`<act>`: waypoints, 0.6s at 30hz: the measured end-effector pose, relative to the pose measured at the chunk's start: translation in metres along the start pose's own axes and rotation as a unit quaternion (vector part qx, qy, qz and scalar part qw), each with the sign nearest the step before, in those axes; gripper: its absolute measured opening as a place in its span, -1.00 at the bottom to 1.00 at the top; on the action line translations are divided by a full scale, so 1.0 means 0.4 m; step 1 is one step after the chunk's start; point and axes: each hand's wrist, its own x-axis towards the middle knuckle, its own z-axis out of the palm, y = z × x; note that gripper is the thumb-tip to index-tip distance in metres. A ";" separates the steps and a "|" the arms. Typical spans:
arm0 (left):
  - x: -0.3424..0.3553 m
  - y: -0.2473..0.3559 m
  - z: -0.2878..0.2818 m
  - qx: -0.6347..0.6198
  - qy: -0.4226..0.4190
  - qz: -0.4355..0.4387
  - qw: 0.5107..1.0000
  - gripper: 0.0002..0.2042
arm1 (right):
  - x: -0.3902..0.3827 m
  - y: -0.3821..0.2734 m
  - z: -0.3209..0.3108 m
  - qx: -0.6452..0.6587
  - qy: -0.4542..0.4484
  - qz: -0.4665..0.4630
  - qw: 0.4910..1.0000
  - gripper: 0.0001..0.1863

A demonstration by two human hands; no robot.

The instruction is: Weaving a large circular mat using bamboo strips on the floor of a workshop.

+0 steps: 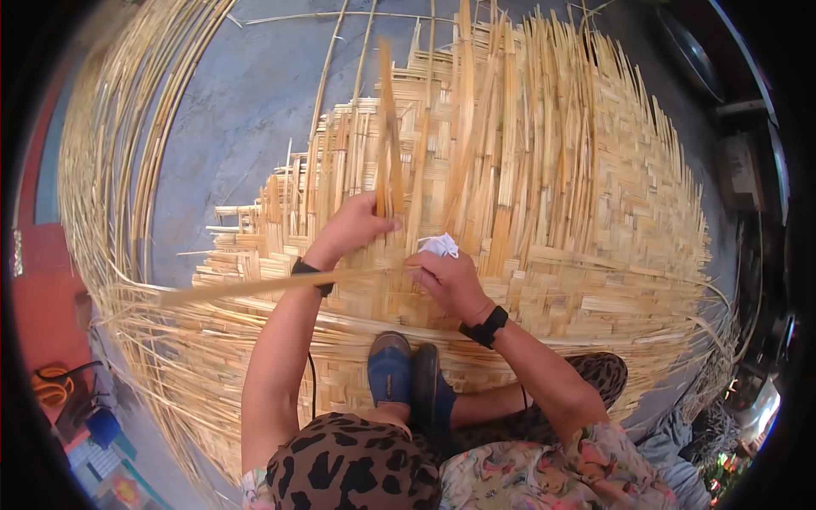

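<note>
A large woven mat of split cane strips (pixel 612 178) spreads out beneath me, its left edge stepped and unfinished-looking. My left hand (pixel 350 229) is closed around the base of pale upright cane strips (pixel 389 136), which lean up off the weave and are blurred toward the top. Pinched in my right hand (pixel 452 279) is the end of a long flat cane strip (pixel 255 287), reaching left across my left wrist area. A crumpled white cloth (pixel 440 246) sits at the fingers of my right hand; how it is held is partly hidden.
My shoes (pixel 390 370) rest on the mat. Long loose cane strips (pixel 127 144) lie along the left on the grey floor (pixel 242 110). At the far right is a round metal pan (pixel 690 53). An orange coil (pixel 53 387) and a blue object (pixel 104 427) are at lower left.
</note>
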 end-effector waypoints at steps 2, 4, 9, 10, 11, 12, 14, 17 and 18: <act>-0.002 -0.006 -0.004 0.023 0.055 0.027 0.998 -0.74 | 0.005 -0.002 0.009 0.019 -0.014 0.064 0.998 -0.88; 0.020 -0.032 -0.010 0.052 0.059 -0.032 0.996 -0.80 | 0.004 0.009 0.027 0.034 -0.030 0.129 0.991 -0.87; -0.020 -0.117 -0.010 -0.132 0.026 0.078 0.988 -0.80 | 0.027 0.025 0.078 0.156 0.084 0.246 0.953 -0.85; -0.035 -0.112 -0.004 -0.160 0.011 0.154 0.975 -0.78 | 0.038 0.030 0.083 0.154 0.087 0.247 0.953 -0.85; -0.043 -0.106 0.004 -0.161 0.008 0.156 0.975 -0.78 | 0.051 0.036 0.088 0.085 0.025 0.217 0.972 -0.83; -0.050 -0.099 0.011 -0.193 0.038 0.166 0.966 -0.79 | 0.060 0.044 0.086 0.015 -0.037 0.186 0.982 -0.80; -0.062 -0.089 0.031 -0.224 0.067 0.181 0.955 -0.81 | 0.068 0.090 0.074 0.118 -0.014 0.200 0.973 -0.77; -0.093 -0.163 0.054 -0.383 0.306 0.056 0.870 -0.85 | 0.033 0.109 0.023 0.211 0.080 0.242 0.944 -0.71; -0.101 -0.232 0.053 -0.345 0.320 0.073 0.879 -0.85 | 0.016 0.098 0.010 0.195 0.153 0.272 0.930 -0.68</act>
